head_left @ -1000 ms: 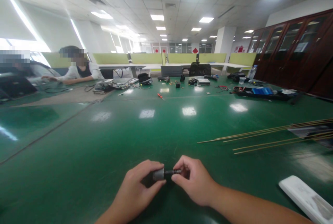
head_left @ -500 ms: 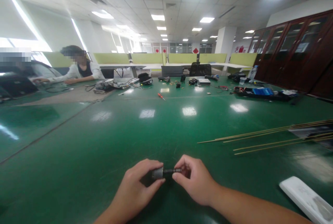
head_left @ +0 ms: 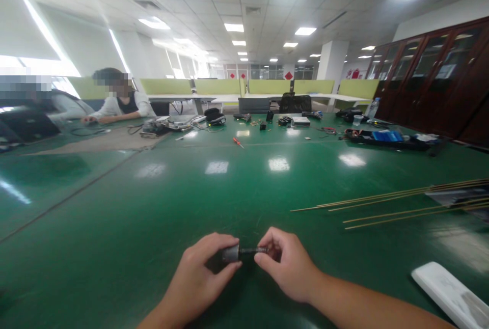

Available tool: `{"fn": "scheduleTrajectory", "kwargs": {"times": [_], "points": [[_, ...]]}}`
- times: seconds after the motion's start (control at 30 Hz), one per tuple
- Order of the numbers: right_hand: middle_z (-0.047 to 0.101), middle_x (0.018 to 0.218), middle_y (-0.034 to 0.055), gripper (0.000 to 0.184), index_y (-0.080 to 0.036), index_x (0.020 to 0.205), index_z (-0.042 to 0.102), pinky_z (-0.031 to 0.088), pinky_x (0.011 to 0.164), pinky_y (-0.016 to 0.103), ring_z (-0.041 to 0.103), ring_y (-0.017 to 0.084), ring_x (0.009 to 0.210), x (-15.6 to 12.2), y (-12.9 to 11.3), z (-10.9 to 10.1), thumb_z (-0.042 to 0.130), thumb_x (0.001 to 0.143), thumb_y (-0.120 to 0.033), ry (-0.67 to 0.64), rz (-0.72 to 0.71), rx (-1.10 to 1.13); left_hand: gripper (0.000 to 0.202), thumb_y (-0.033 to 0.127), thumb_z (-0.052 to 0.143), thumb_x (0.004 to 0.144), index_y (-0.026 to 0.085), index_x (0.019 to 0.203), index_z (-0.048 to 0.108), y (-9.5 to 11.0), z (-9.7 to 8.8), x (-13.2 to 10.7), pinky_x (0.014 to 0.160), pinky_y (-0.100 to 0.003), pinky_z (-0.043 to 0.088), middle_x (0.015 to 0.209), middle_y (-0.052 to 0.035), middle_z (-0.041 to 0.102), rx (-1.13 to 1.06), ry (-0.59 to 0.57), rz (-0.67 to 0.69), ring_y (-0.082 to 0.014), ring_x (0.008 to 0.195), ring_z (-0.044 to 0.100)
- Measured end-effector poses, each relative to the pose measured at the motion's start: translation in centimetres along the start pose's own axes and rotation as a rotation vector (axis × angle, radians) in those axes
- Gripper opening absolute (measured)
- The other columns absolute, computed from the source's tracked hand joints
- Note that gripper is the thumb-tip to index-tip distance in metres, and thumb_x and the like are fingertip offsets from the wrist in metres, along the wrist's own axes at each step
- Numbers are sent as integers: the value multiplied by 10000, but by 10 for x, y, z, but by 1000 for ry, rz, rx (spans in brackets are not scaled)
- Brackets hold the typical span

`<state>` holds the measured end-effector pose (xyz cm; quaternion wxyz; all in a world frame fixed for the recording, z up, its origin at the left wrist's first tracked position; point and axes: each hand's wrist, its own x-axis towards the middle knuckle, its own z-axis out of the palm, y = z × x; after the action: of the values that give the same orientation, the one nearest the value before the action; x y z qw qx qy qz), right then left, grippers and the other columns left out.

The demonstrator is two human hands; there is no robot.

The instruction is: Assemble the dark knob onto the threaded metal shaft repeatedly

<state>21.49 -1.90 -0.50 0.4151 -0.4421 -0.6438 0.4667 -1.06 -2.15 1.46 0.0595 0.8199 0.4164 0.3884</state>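
My left hand [head_left: 204, 268] grips a short grey metal cylinder [head_left: 231, 253] between thumb and fingers, close above the green tabletop. From the cylinder's right end a thin dark rod [head_left: 247, 251] runs toward my right hand [head_left: 287, 265]. The thumb and fingers of that hand pinch the rod's far end, where a small dark ribbed part shows between the fingertips. Its exact kind is too small to make out. Rod and cylinder lie nearly level, in one line.
Thin brass-coloured rods [head_left: 385, 197] lie at the right, above a white oblong object [head_left: 451, 293]. An orange screwdriver [head_left: 237, 142] rests farther off. Tools, cables and a black tray [head_left: 355, 138] line the far side. Two people sit at the left.
My right hand has shifted slightly right, and a little more of the dark rod shows between the hands. My left hand keeps its grip on the cylinder. The view has moved slightly.
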Motion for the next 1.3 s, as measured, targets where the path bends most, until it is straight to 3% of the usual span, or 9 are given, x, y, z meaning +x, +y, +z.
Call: {"fn": "scheduleTrajectory", "kwargs": {"times": [1.3], "points": [[583, 661, -34, 69, -171, 820, 619, 398, 593, 236, 533, 126, 610, 0, 0, -2, 680, 789, -173, 18, -10, 28, 250, 260, 754, 816, 263, 1063, 710, -4, -3, -2, 754, -253, 600, 944, -11, 769, 11, 6, -10, -176, 835, 739]]}}
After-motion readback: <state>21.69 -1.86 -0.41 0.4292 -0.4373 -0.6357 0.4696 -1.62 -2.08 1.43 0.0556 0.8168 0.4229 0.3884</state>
